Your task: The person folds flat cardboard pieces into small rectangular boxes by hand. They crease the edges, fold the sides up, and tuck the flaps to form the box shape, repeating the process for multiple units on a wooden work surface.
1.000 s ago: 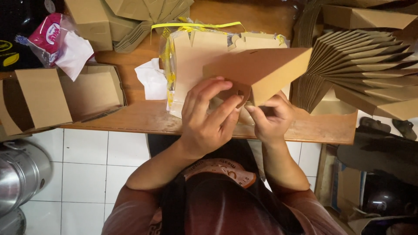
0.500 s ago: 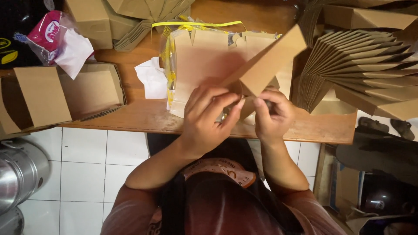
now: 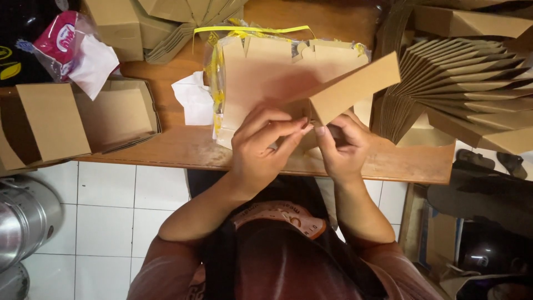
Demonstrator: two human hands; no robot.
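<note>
Both hands hold a brown cardboard box blank above the near edge of a low wooden table. My left hand pinches its lower edge with thumb and fingers. My right hand grips the same edge just to the right, the fingertips of both hands nearly touching. The blank tilts up and away to the right. Under it lies a stack of flat blanks in clear plastic wrap tied with yellow strapping.
A fanned pile of folded cardboard blanks lies at the right. An open assembled box sits at the left, with a pink packet in a plastic bag behind it. White crumpled paper lies beside the stack. A metal pot stands on the white tiled floor.
The cardboard blank has turned from showing its broad face to nearly edge-on, its far end swinging up and right. Both hands stayed at its lower edge.
</note>
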